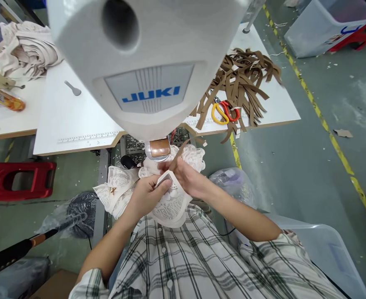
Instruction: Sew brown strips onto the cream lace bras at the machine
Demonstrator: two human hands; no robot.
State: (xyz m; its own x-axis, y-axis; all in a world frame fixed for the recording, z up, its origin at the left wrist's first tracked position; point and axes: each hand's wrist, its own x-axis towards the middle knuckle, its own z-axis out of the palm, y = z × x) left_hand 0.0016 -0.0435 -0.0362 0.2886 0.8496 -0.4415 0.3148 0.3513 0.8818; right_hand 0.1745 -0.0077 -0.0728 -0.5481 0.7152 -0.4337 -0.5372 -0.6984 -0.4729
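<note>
Below the head of a white JUKI sewing machine point(150, 93), my left hand point(147, 192) grips the edge of a white lace bra point(170, 209), with the thumb pressed on top. One lace cup hangs toward my lap, and more lace spreads to the left and behind my hands. My right hand point(187, 176) is closed around a brown strap point(178, 158) close to the bra's edge; its fingertips are partly hidden. The strap's upper end rises toward the table. Just above my hands sits the machine's lower end with a brown, shiny piece point(159, 148).
Many brown straps point(239, 83) lie heaped on the white table point(279, 106), with yellow-and-red-handled scissors point(225, 113) on them. To the left are folded beige fabric point(30, 50), an orange bottle point(5, 99) and a red stool point(18, 180). A clear plastic bin point(323, 245) stands at my right.
</note>
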